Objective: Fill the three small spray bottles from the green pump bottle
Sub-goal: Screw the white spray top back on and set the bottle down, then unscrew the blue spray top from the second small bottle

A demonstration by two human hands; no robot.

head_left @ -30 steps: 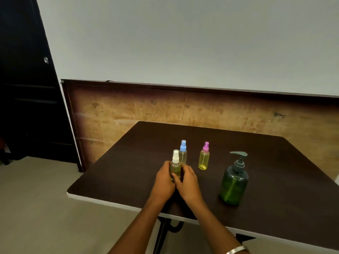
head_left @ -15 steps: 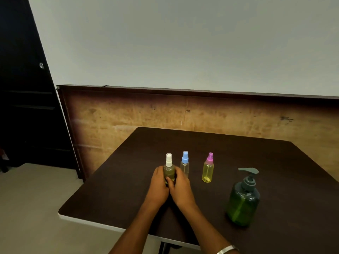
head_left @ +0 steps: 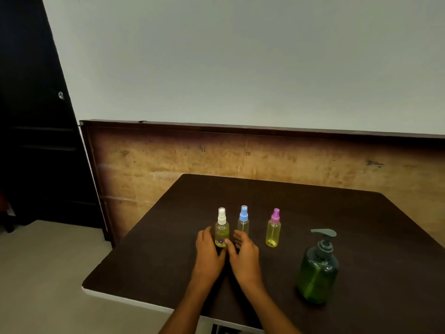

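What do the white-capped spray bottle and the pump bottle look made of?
White-capped spray bottle: probably clear, glossy plastic, since its yellow-green liquid shows through. Green pump bottle: likely translucent green plastic with bright highlights; its darker pump head looks matte and opaque.

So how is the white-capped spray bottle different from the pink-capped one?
The white-capped spray bottle stands leftmost in the row, between both hands; the pink-capped spray bottle stands rightmost, untouched. The white-capped one has a clear body holding yellow-green liquid; the pink-capped one has a yellow-tinted body. Both stand upright on the table, caps on.

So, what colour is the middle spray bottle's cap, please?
Light blue cap, clearest in the head view.
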